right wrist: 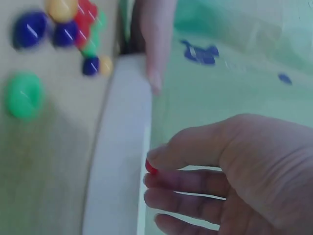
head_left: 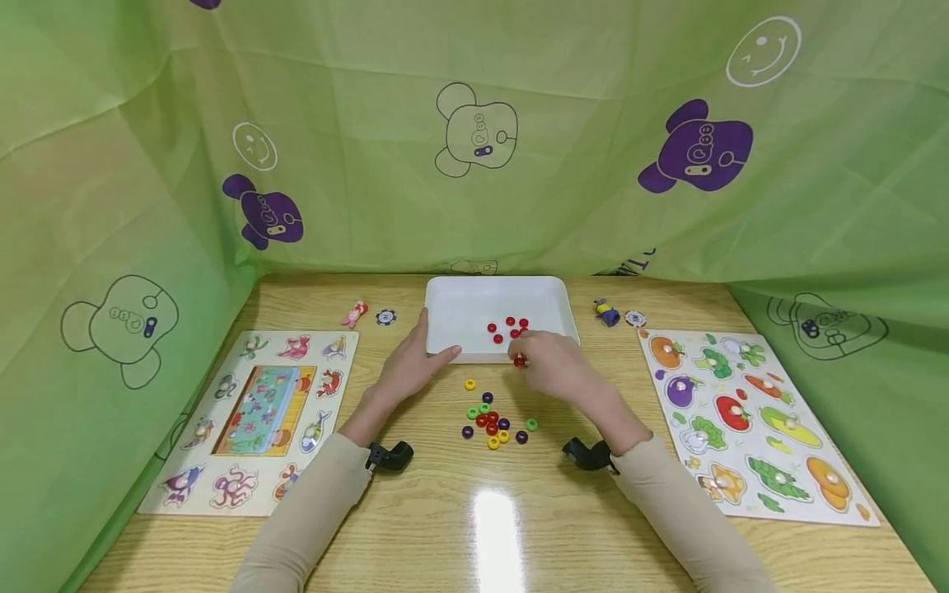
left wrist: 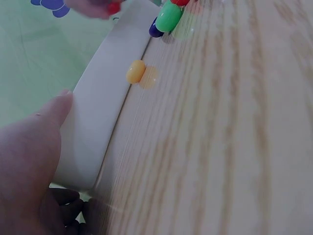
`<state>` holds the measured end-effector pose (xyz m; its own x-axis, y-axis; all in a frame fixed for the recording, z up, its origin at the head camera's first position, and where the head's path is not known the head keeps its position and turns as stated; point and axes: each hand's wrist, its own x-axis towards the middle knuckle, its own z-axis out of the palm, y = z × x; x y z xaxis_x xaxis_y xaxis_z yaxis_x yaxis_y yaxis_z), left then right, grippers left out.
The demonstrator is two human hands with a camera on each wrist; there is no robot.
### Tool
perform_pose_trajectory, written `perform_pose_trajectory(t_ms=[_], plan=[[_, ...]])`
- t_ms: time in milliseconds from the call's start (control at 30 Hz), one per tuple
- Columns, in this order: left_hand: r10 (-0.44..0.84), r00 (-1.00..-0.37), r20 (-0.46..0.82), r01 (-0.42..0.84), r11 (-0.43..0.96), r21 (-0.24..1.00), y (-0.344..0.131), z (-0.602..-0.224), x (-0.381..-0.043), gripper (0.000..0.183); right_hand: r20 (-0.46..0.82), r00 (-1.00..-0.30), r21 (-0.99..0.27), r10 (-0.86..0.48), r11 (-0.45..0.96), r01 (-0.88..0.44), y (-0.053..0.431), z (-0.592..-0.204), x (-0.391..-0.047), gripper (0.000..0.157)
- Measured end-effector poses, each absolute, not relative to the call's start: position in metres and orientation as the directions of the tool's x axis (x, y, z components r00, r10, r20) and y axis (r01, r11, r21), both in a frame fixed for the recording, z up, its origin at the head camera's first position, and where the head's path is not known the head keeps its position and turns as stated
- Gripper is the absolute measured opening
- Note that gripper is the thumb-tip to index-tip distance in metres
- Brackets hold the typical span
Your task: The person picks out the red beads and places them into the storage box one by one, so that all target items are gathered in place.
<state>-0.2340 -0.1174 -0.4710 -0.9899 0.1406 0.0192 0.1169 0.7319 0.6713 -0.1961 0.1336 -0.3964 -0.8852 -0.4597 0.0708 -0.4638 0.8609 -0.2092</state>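
A white tray (head_left: 489, 290) stands at the back of the table with several red beads (head_left: 497, 338) in its right half. At its front left corner my left hand (head_left: 410, 362) holds the tray, thumb at the front rim and fingers along the left side. My right hand (head_left: 552, 362) is over the front rim, right of centre, pinching a red bead (right wrist: 151, 167) between thumb and fingertip. In front of the tray lies a loose group of red, green, purple and yellow beads (head_left: 493, 429). One yellow bead (left wrist: 136, 72) lies apart, close to the tray's front wall.
A sea-animal puzzle board (head_left: 248, 342) lies at left, a vegetable puzzle board (head_left: 804, 391) at right. Small figures, one pink (head_left: 355, 313) and one blue and yellow (head_left: 606, 313), lie beside poker chips, a dark one (head_left: 385, 317) and a white one (head_left: 635, 319). Green cloth (head_left: 563, 206) encloses the table.
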Motion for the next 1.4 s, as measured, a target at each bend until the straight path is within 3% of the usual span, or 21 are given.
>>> perform_pose_trajectory(t_ms=[333,667,800,1100,1400], plan=[[0.156,-0.987,0.027,0.132,0.717,0.684,-0.119,-0.471,-0.234,0.102,0.069,-0.967,-0.273,-0.244,0.928,-0.254,0.148,-0.412,-0.254,0.021],[0.144,-0.989,0.018,0.118,0.726,0.678,-0.117,-0.473,-0.233,0.102,-0.008,-0.990,-0.320,-0.137,0.939,-0.128,0.153,-0.432,-0.273,0.031],[0.143,-0.990,0.017,0.117,0.726,0.678,-0.117,-0.470,-0.232,0.102,0.012,-0.986,-0.338,-0.165,0.927,-0.159,0.155,-0.423,-0.268,0.028],[0.146,-0.989,0.028,0.126,0.725,0.677,-0.117,-0.471,-0.235,0.102,0.127,-0.929,-0.343,-0.347,0.864,-0.370,0.144,-0.394,-0.232,0.020],[0.152,-0.988,0.025,0.128,0.722,0.679,-0.119,-0.473,-0.236,0.103,0.071,-0.850,-0.346,-0.522,0.787,-0.512,0.121,-0.389,-0.185,0.016]])
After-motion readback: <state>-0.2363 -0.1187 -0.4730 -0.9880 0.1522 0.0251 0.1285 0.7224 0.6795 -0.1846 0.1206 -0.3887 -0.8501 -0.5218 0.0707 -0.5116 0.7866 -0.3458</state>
